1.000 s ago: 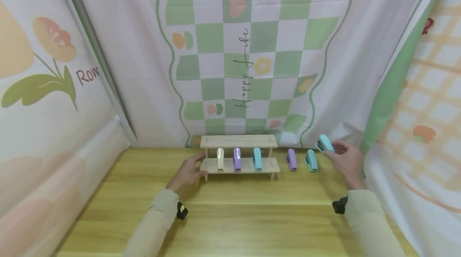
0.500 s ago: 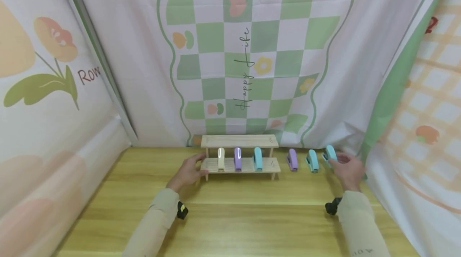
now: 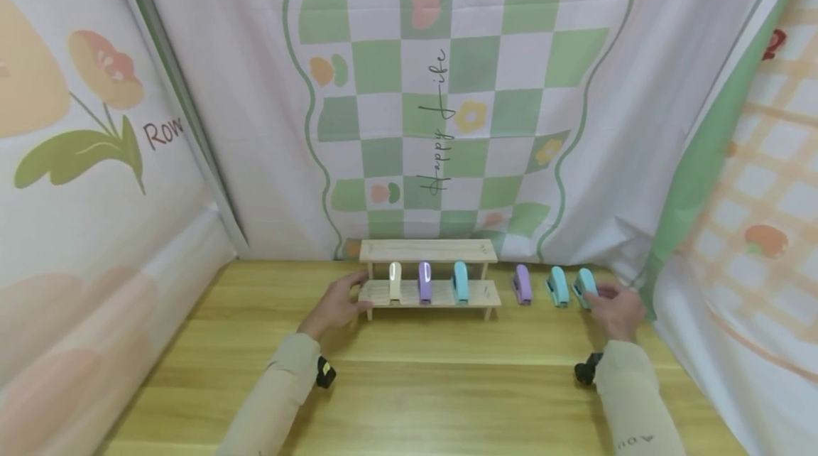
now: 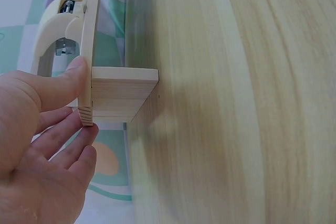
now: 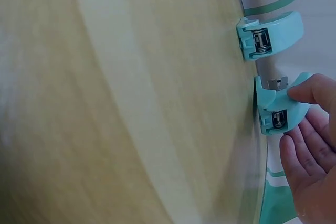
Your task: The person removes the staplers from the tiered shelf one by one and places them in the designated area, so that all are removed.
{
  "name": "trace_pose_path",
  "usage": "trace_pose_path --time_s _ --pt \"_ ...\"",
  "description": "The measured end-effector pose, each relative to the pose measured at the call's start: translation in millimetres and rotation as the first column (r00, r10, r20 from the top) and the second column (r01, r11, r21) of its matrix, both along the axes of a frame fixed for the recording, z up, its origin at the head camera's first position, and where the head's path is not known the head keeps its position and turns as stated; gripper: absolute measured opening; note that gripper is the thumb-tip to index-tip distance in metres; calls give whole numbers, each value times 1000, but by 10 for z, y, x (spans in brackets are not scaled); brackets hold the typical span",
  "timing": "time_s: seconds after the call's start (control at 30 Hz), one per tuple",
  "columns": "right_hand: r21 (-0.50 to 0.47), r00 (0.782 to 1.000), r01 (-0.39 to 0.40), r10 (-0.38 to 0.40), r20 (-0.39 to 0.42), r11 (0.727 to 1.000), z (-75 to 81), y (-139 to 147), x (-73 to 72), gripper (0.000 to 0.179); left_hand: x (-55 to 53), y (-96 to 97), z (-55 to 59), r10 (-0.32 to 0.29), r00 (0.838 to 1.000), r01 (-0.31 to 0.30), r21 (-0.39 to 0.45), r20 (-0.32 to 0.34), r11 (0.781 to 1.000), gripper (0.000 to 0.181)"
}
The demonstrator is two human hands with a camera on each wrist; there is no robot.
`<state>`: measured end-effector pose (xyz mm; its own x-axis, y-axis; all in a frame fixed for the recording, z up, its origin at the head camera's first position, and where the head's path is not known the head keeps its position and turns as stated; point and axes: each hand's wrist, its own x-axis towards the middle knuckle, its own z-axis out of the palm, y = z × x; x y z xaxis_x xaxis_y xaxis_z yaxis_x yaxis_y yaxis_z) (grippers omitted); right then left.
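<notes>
At the right end of the row on the table, my right hand (image 3: 617, 310) pinches a teal stapler (image 5: 283, 109) between thumb and fingers, its base at the tabletop. Beside it stand another teal stapler (image 3: 558, 287) and a purple stapler (image 3: 522, 285). My left hand (image 4: 50, 129) grips the left end of a two-tier wooden shelf (image 3: 477, 297), thumb on the lower board's top and fingertips at its underside. On that lower board stand a cream stapler (image 3: 395, 283), a purple stapler (image 3: 424, 283) and a teal stapler (image 3: 461, 283) in a row.
The wooden table (image 3: 409, 406) ends at the back against a green-and-white checked curtain (image 3: 428, 115). Printed cloth walls close in the left and right sides. The shelf's upper board (image 3: 428, 251) bears nothing.
My right hand has lowered the teal stapler from above the table, at the right, to the end of the table row. My left hand has stayed at the shelf's end.
</notes>
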<state>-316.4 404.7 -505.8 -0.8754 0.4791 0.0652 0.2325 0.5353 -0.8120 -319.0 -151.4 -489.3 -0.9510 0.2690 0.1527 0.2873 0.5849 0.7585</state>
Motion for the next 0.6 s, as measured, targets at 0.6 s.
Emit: trace_pose_path --time_s 0.6 --pt "177 992 -58 76 -97 982 190 -199 172 58 -1 10 20 -24 1000 24 6 16 1000 70"
